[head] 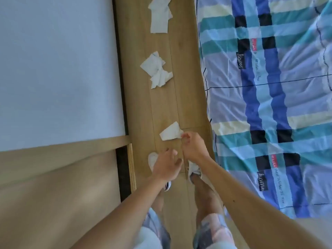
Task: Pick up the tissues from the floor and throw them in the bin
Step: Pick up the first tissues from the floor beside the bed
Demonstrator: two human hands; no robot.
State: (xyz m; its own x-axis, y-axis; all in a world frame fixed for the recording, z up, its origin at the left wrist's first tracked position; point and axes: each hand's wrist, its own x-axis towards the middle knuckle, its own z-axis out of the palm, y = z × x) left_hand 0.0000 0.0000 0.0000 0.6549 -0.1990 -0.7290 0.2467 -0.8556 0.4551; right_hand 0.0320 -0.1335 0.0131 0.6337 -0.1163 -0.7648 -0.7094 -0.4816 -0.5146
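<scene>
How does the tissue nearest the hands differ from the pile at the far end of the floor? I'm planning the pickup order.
The nearest tissue is one small folded piece; the far pile is several larger overlapping sheets. The nearest tissue is pinched at its corner by the right hand; the far pile lies untouched. Both are white, on the wooden floor.

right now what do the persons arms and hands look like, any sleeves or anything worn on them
Both arms are bare from as far up as the frame shows down to the left hand and the right hand. No sleeves, gloves, watch, rings or bands are visible. A small dark spot marks the right forearm.
</scene>
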